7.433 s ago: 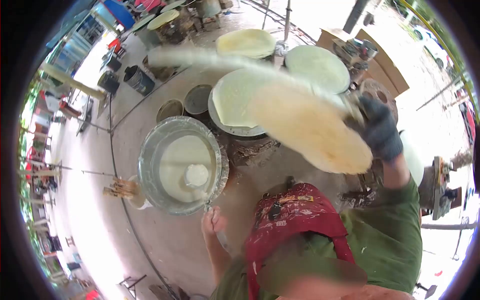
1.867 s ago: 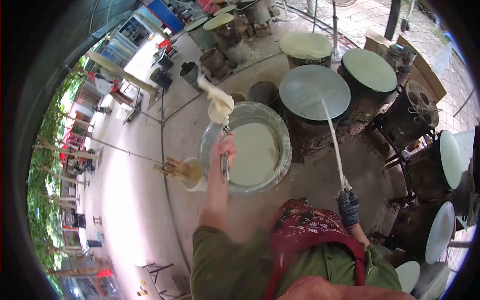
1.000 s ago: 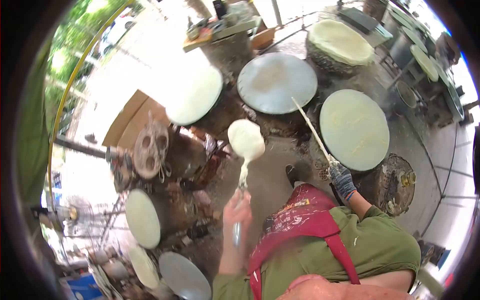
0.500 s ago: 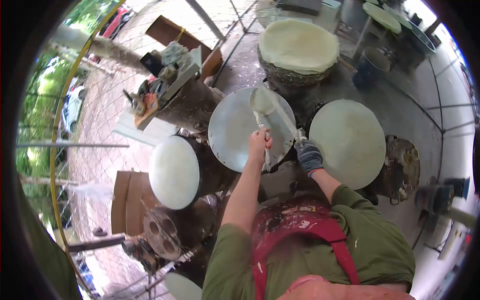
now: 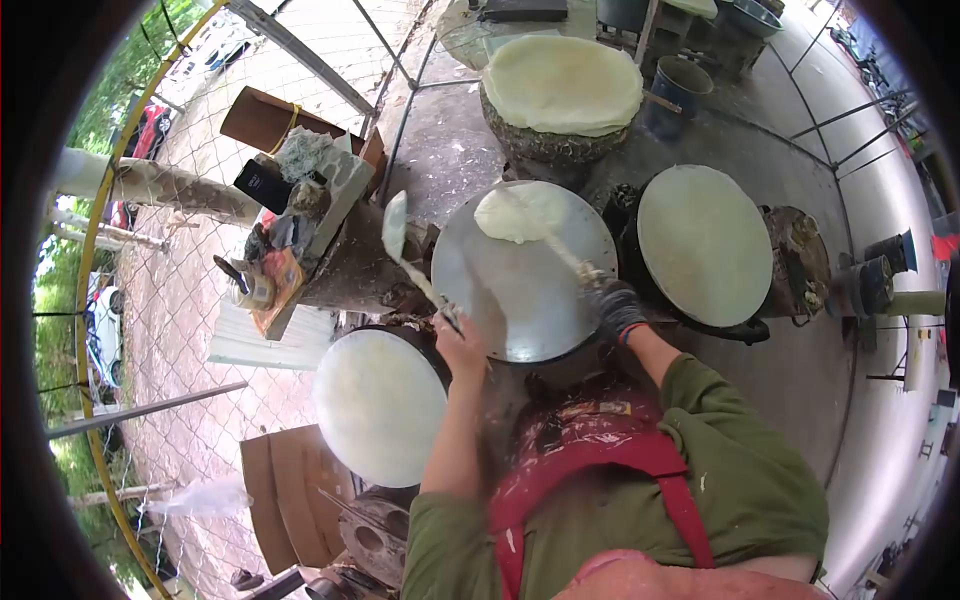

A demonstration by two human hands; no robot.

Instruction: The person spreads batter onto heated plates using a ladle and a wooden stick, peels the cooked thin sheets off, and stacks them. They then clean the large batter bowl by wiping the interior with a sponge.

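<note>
Batter: a pale patch of batter (image 5: 520, 212) lies on the far part of the round grey griddle (image 5: 500, 310), near its far rim; the rest of the griddle surface is bare metal.
Right hand: the right hand (image 5: 612, 305), in a dark glove, is closed around the near end of a thin spreading stick (image 5: 562, 255).
Stick direction: the long axis of the stick goes from the glove away from the person and to the left; its far end touches the batter patch.
Left hand: the left hand (image 5: 458, 335) is bare and is closed on the handle of a ladle (image 5: 396, 225).
Ladle direction: the handle runs from the hand up and to the left; the pale bowl is at the far end, raised beside the left rim of the griddle, not over the batter.
Right griddle: a second round plate (image 5: 705, 243) stands just beside the grey one, fully covered with a pale sheet.
Left griddle: another covered plate (image 5: 380, 405) is near the left forearm.
Stack: a pile of finished sheets (image 5: 562, 85) sits on a stand behind the grey griddle.
Clutter: a small tabletop (image 5: 300, 215) with mixed objects is to the left of the ladle; what they are I cannot tell.
Clothing: green sleeves and a red apron (image 5: 590, 470) with stains.
</note>
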